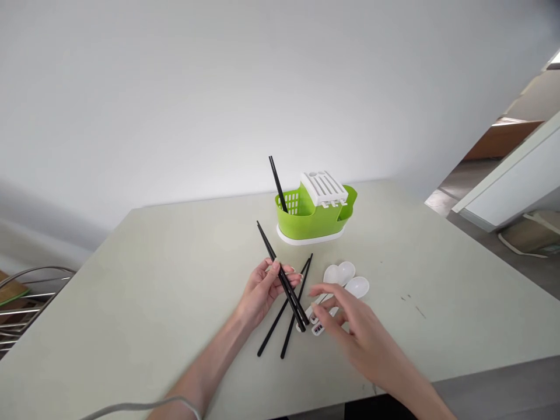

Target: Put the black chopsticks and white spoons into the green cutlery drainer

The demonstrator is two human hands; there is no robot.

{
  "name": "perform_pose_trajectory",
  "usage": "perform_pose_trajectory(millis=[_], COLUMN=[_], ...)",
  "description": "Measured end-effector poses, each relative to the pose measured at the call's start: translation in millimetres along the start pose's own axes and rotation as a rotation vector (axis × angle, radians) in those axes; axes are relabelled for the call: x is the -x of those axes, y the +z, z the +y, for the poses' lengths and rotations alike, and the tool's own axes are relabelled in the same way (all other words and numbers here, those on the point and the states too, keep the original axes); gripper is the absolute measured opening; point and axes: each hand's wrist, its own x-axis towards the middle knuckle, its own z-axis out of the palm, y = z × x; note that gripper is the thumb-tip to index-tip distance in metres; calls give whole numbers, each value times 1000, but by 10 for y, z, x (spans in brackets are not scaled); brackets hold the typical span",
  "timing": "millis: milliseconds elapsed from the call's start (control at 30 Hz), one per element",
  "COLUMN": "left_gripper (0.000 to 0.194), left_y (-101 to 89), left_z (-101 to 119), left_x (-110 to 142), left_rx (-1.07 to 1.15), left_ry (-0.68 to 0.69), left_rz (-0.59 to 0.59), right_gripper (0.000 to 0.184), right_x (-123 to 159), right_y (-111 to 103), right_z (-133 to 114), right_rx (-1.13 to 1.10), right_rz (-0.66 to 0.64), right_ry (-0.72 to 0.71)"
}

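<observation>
A pair of black chopsticks (pixel 286 286) is pinched in my left hand (pixel 265 286), thumb on top, tips pointing up and away. Two more chopsticks (pixel 286 335) lie on the table beneath that hand, crossing near their thin ends. My right hand (pixel 345 324) hovers over the handles of several white spoons (pixel 357 286), fingers curved and apart, with nothing seen in them. Behind both hands stands a green cutlery holder (pixel 306 224) with a white slotted top (pixel 324 188). Black chopsticks (pixel 277 182) lean upright in its left compartment.
The pale table (pixel 175 262) meets a white wall (pixel 219 105) behind the holder. A grey cable (pixel 144 405) passes over my left forearm. A metal wire rack (pixel 32 309) stands off the left edge; a white panel (pixel 520 175) is beyond the right side.
</observation>
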Motion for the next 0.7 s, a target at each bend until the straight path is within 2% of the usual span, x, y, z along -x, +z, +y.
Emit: perform_pose_trajectory(millis=[133,300,433,700], left_gripper=[41,41,38,43], left_y=[70,74,44,14], left_z=[2,-2,2,-25], left_x=[76,92,77,32], left_rx=[-6,-12,-40,-64], left_ry=[-38,-29,-6,12], left_rz=[-107,-116,-106,-7], right_gripper=[47,47,48,51], right_x=[-62,-97,-96,-64], right_y=[134,301,336,245], right_z=[-30,-13,-24,51], right_rx=[-17,-208,-279,-279], right_rz=[-109,-257,-244,-178], right_ry=[8,39,78,99])
